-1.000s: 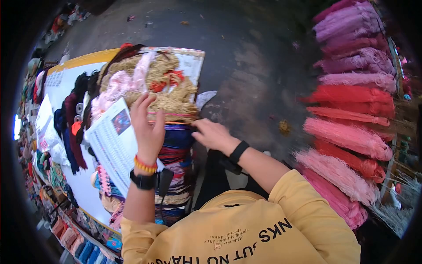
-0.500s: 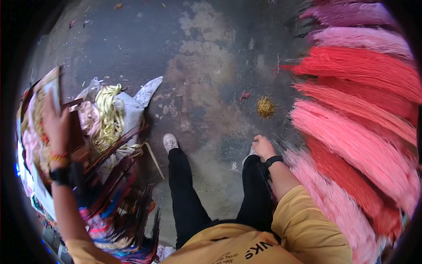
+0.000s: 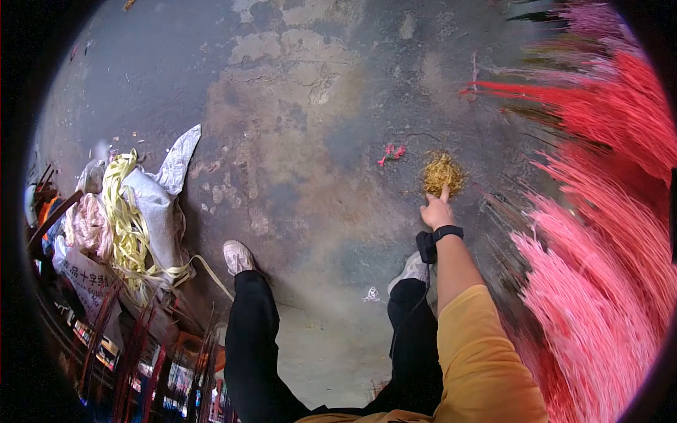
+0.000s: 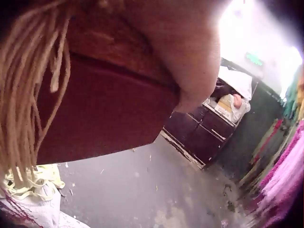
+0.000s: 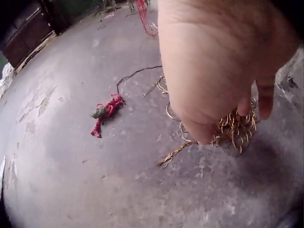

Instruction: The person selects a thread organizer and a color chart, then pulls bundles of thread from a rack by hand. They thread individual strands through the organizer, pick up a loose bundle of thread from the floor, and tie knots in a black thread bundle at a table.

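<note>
On the floor lies a tangle of golden-brown yarn (image 3: 443,171), with my right hand (image 3: 437,210) at its near edge, one finger extended onto it. In the right wrist view the right hand (image 5: 223,61) points down over the same yarn (image 5: 237,128), its fingers fairly straight and its thumb tip by the strands. I cannot tell whether it grips any. Of my left hand (image 4: 190,52), only part shows at the top of the left wrist view, beside a dark red flat surface (image 4: 109,114) and hanging tan strands (image 4: 23,85); its fingers are hidden.
A pink-red scrap (image 3: 392,153) lies left of the tangle, and a white scrap (image 3: 371,294) between the feet. Pink and red yarn bundles (image 3: 592,303) hang at the right. A white sack (image 3: 151,204) with pale yellow strips (image 3: 125,211) stands at the left.
The head view has swung down to the floor and away from the yarn-covered table. My right hand has moved forward to the tangle; my left hand has left the head view.
</note>
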Demonstrator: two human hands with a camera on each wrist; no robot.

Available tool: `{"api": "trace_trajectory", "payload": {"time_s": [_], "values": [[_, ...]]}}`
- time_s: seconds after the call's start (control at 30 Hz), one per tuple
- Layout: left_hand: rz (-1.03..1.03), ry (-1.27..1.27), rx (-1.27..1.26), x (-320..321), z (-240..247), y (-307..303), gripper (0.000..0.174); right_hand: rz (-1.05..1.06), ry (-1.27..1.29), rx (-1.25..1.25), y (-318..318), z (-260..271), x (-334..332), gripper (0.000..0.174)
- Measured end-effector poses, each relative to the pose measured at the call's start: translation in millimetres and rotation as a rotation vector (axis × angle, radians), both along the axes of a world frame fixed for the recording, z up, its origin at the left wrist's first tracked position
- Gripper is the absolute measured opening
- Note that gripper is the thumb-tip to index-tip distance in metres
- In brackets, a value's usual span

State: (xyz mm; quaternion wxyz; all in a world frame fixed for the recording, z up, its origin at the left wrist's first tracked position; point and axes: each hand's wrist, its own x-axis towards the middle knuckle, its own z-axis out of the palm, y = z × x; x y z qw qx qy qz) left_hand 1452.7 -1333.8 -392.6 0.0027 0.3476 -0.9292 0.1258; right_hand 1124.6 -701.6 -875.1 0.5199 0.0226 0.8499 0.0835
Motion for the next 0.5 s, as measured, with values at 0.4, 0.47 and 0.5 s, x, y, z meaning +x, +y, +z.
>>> {"api": "trace_trajectory", "payload": {"time_s": [0.4,0.47,0.5], "values": [[0.072,0.119,0.081,3.9,0.4,-2.7,0.055,-1.146,0.213,-0.637,-13.0,-10.1,41.7,0.030],[0.067,0.184,0.137,-4.0,1.5,-11.1,0.055,-1.592,-0.030,-0.962,-41.8,49.6,56.8,0.022],[0.066,0.226,0.174,-9.3,2.9,-16.2,0.055,-1.737,-0.126,-1.041,-57.9,79.4,63.3,0.020]]}}
